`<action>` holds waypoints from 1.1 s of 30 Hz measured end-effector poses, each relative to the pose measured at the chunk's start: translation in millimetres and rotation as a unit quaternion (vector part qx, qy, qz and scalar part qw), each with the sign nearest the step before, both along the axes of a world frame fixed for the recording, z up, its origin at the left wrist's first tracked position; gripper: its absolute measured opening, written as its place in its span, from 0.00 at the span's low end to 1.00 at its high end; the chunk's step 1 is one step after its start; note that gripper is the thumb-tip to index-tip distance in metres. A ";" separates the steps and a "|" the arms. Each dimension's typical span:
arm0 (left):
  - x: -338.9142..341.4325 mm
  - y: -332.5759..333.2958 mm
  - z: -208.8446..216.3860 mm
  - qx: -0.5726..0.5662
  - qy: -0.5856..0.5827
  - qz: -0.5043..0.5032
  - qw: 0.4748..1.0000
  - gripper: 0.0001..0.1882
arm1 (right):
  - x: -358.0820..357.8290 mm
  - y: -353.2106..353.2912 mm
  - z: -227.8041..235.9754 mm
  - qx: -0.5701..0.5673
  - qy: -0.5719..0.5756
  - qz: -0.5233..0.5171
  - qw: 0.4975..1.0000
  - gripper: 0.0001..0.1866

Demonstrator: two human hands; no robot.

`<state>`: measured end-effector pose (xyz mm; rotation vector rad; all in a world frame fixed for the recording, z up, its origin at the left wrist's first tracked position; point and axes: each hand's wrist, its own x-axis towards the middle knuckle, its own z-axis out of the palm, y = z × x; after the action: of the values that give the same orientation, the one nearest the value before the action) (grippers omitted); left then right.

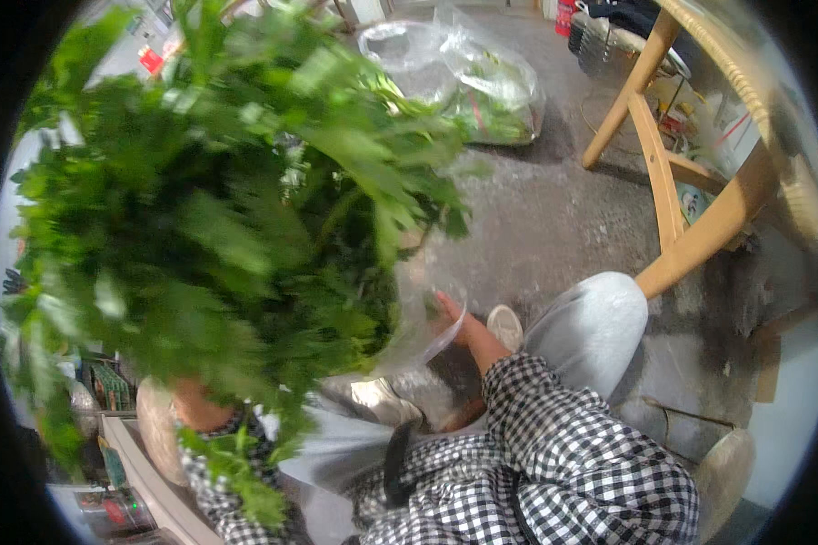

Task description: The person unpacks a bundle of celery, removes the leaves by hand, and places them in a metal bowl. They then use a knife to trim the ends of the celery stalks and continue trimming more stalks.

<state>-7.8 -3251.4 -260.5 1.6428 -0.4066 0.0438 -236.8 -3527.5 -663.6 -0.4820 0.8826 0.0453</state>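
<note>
A big bunch of leafy greens [218,227], like celery tops, fills the left half of the view, raised close and blurred by motion. My left hand [202,407] reaches up into it from below and appears to hold it; leaves hide the fingers. Beside the bunch's right edge, my right hand [453,320] has its fingers closed at the rim of a clear plastic bag [418,331]. Part of this bag lies behind the leaves. A loose leafy sprig [245,477] hangs over my left sleeve.
Ahead on the grey floor [545,209] lies another clear plastic bag [495,77] with greens inside. A wooden chair [659,173] stands at the right, with clutter beneath it. My knee [600,318] is near its leg. A light-coloured frame [141,463] stands at lower left.
</note>
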 end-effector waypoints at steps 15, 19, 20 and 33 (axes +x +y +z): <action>22.4 -63.2 276.6 -0.091 -0.196 0.024 0.976 0.16 | 58.5 -22.5 149.4 -0.160 -0.271 -0.146 0.938 0.14; 10.0 -64.9 311.9 -0.093 -0.223 0.047 0.969 0.16 | 66.5 -19.2 127.1 -0.256 -0.172 -0.136 0.941 0.11; 6.8 -64.5 319.3 -0.093 -0.230 0.052 0.967 0.16 | 68.5 -17.9 120.2 -0.350 -0.144 -0.107 0.920 0.10; -19.4 -50.2 393.1 -0.077 -0.310 0.141 0.937 0.17 | 11.2 -69.6 9.5 -0.475 0.298 0.080 0.824 0.17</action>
<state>-27.2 -3301.6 132.6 1.4942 -0.6210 0.8081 -225.5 -3597.1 -654.1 -1.5430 1.4650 -0.1065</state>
